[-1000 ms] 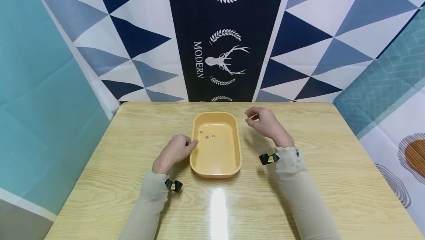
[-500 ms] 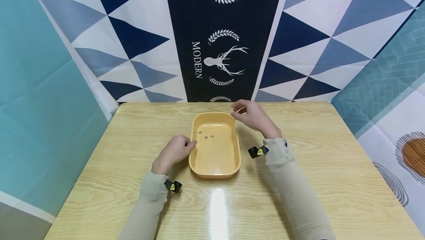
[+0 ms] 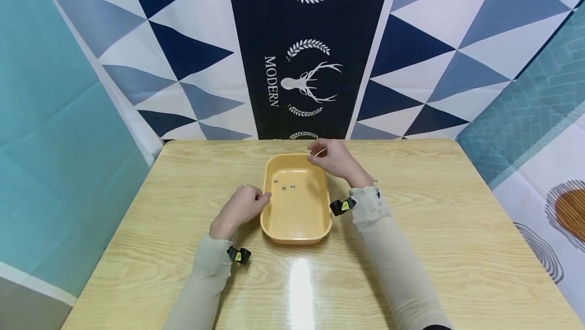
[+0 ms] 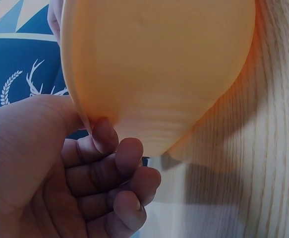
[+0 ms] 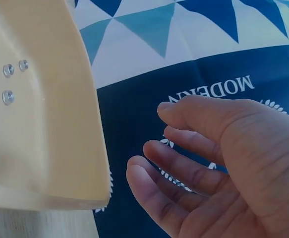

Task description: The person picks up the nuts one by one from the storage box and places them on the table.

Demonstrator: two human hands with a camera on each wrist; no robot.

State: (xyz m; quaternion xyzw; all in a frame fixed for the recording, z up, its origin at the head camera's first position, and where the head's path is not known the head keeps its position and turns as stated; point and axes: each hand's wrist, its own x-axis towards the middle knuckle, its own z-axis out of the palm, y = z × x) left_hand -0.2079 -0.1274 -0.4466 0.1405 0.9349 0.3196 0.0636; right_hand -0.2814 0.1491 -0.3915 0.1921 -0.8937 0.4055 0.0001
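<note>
Yellow tray, left hand pinching rim, well inside table's side edges.

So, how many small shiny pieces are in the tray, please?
3 in the tray: first piece near its left side, second piece right of that, third piece further right; the right hand may hide more.

Tray on the tabletop, with three small pieces inside; left hand grips its left side; right hand, loosely curved, at its far right corner; patterned cloth behind.
</note>
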